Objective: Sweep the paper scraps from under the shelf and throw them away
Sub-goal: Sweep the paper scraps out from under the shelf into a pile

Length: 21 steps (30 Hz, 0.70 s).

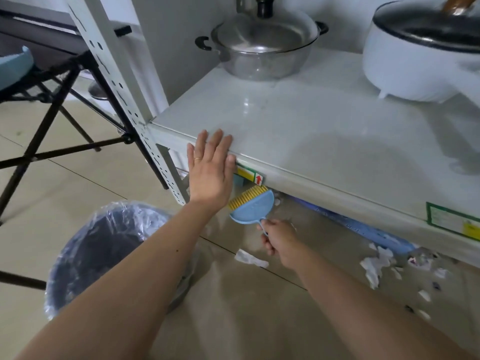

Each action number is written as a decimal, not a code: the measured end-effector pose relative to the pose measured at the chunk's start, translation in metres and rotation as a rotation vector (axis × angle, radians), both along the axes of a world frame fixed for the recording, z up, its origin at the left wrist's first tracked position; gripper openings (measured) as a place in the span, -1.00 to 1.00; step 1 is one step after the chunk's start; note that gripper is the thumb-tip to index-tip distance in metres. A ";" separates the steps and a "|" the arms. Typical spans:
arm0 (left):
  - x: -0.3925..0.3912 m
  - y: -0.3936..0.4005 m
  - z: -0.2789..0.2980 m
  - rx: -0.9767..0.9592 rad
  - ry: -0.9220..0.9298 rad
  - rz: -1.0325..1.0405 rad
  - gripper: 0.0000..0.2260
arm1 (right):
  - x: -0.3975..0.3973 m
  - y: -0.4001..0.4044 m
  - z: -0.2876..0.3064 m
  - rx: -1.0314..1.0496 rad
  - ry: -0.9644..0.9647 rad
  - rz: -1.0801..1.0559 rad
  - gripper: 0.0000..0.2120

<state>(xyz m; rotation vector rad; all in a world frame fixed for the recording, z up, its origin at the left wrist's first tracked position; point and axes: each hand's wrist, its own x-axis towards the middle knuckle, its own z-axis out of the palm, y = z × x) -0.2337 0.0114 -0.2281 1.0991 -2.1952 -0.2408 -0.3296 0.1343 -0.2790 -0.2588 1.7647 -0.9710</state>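
My left hand (210, 167) rests flat and open against the front edge of the white metal shelf (324, 141). My right hand (278, 239) grips the handle of a small blue dustpan (253, 207) with a yellow comb edge, held low at the shelf's underside. White paper scraps (376, 266) lie scattered on the tiled floor by the shelf's right end, and one larger scrap (250, 258) lies just left of my right wrist. A blue object (363, 228) lies on the floor under the shelf.
A bin (109, 245) lined with a clear plastic bag stands on the floor at the lower left, partly behind my left forearm. A steel pot (259, 48) and a white cooker (420, 53) sit on the shelf. A black folding frame (52, 131) stands at the left.
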 end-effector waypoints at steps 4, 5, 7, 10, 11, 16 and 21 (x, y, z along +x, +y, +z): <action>-0.007 -0.006 -0.014 -0.090 0.121 -0.015 -0.55 | -0.009 -0.009 -0.027 -0.008 0.038 -0.074 -0.73; -0.010 -0.008 -0.017 -0.107 0.157 -0.011 -0.53 | -0.011 -0.011 -0.034 -0.011 0.043 -0.091 -0.73; -0.015 -0.011 -0.022 -0.143 0.233 0.002 -0.45 | -0.016 -0.013 -0.050 -0.011 0.053 -0.118 -0.73; -0.022 -0.014 -0.030 -0.218 0.327 0.005 -0.41 | -0.021 -0.020 -0.072 -0.008 0.119 -0.095 -0.76; -0.024 -0.016 -0.033 -0.244 0.357 0.006 -0.42 | -0.023 -0.023 -0.079 -0.008 0.142 -0.088 -0.76; -0.032 -0.021 -0.042 -0.368 0.499 -0.017 -0.47 | -0.034 -0.044 -0.110 0.009 0.177 -0.083 -0.73; -0.032 -0.034 -0.055 -0.490 0.526 -0.076 -0.60 | -0.049 -0.067 -0.122 0.037 0.104 -0.149 -0.70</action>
